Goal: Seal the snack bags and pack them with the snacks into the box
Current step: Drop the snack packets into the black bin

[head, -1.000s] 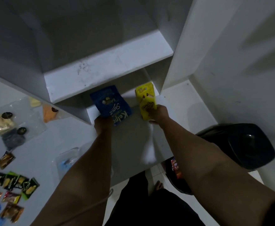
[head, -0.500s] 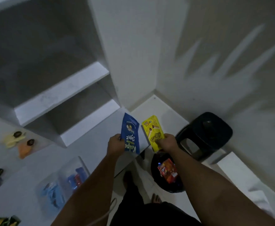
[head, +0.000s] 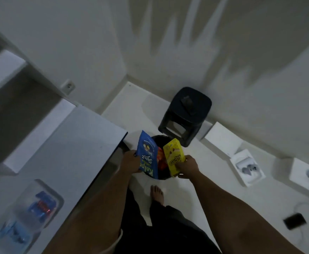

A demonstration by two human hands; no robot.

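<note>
My left hand (head: 131, 162) grips a blue snack bag (head: 147, 154) by its lower left edge. A yellow snack pack (head: 173, 156) is held in my right hand (head: 187, 166) by its lower right side. Both packs hang side by side just above a round black bin (head: 158, 140) on the floor, right of the table corner. Between the two packs, inside the bin, an orange-red wrapper (head: 160, 158) shows. A clear plastic box (head: 29, 211) with blue and red items inside rests on the white table (head: 67, 153) at the lower left.
A black plastic stool (head: 186, 114) stands by the wall behind the bin. White boxes (head: 248, 167) with devices lie on the floor at right, with a black phone (head: 294, 220) and a cable. White shelves (head: 5, 66) are at left. My bare foot (head: 157, 194) is below the bin.
The view has swung right, from the shelf to the floor. Both hands carried the blue bag and the yellow pack off the table to above the black bin.
</note>
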